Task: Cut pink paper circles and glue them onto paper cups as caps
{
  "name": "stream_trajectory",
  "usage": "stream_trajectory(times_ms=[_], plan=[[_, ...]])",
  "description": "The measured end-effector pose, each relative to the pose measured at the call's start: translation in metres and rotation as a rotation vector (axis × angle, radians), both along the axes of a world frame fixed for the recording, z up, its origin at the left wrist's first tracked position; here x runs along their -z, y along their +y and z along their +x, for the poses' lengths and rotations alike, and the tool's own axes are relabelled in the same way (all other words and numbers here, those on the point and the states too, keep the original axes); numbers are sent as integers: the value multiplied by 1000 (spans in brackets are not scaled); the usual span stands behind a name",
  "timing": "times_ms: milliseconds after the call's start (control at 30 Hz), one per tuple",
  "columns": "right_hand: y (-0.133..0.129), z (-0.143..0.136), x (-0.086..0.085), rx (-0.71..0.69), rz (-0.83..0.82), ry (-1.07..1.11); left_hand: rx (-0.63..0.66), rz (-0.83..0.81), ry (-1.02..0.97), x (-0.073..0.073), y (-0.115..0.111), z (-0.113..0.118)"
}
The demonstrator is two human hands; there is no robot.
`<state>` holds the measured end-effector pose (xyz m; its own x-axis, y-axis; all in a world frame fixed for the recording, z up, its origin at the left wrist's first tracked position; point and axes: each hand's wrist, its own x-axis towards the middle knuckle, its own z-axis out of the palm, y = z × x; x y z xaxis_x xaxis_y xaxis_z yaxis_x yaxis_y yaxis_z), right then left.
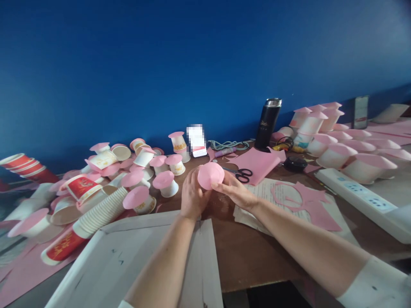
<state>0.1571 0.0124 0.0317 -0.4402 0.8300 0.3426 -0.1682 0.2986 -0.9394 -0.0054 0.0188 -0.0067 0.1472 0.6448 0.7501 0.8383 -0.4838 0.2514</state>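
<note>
Both hands meet over the middle of the table around a shallow pink paper cone (211,175). My left hand (194,192) is closed round its left side, with the fingertips hidden behind it. From the right, my right hand (236,191) pinches the cone's lower rim, thumb on top. Whether a paper cup sits under the cone is hidden by the hands. Just past my right hand lie black-handled scissors (243,175) and a cut sheet of pink paper (257,164). Paper cups with pink cone tops (166,184) stand to the left of my left hand.
A long cup stack (99,214) and a white board (138,252) lie at left. Behind are a phone (197,140), a glue stick (224,152) and a black flask (269,124). At right are more coned cups (338,155), printed paper (257,201) and a power strip (362,201).
</note>
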Motion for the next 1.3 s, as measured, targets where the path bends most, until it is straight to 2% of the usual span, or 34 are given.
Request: stream_trajectory(times_ms=[433, 633, 833, 933, 1100, 1300], plan=[[3, 1, 6, -48, -67, 40, 4, -21, -68, -2, 0, 0], [8, 0, 17, -101, -159, 107, -18, -54, -177, -4, 1, -1], [15, -2, 32, -43, -294, 92, -125, -210, -351, -5, 2, -2], [20, -2, 41, 3, -270, 25, -152, -305, -481, -9, 2, -2], [23, -1, 48, 93, -196, -137, -119, -453, -709, -18, 1, -2], [23, 0, 49, 140, -134, -221, -94, -536, -731, -22, 2, -5]])
